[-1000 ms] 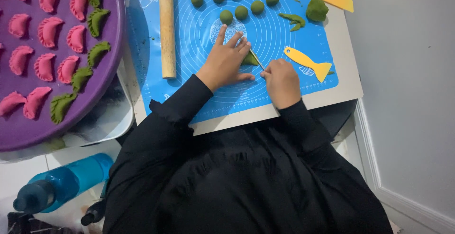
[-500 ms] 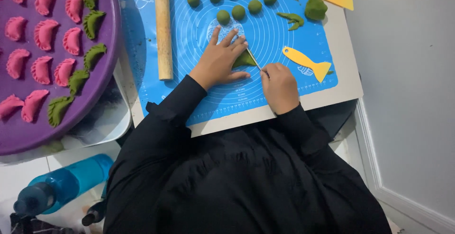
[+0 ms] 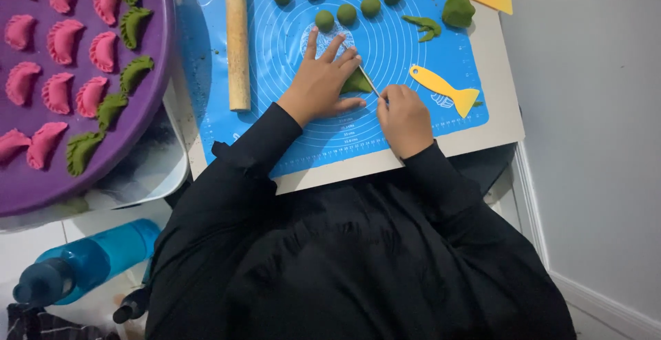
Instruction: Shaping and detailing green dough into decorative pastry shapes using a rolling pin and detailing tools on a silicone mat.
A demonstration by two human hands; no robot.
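Green dough piece (image 3: 355, 82), flattened and roughly triangular, lying on blue silicone mat (image 3: 296, 133) near its middle, partly covered by left hand (image 3: 322, 82). Left hand flat, palm down, fingers (image 3: 333, 47) spread and extended, thumb out toward the right, fingertips pressing on the dough's left edge; nothing enclosed in the grasp. Right hand (image 3: 403, 116) curled closed, thumb and forefinger pinched on thin stick-like tool (image 3: 369, 80), its far end angled up and left across the dough's top edge; kind of tool not discernible. Both hands close together, not touching.

Wooden rolling pin (image 3: 237, 37) lying lengthwise on the mat, left of the left hand, apart from it. Green dough balls (image 3: 346, 14) in rows beyond the fingertips. Yellow fish-shaped scraper (image 3: 441, 89) just right of the right hand, untouched. Green dough lump (image 3: 457, 11) and small scraps (image 3: 423, 26) at mat's far right corner. Purple round tray (image 3: 148, 116) at left, carrying pink dumplings (image 3: 62, 92) and green dumplings (image 3: 134, 27). Blue water bottle (image 3: 82, 268) on floor, lower left.
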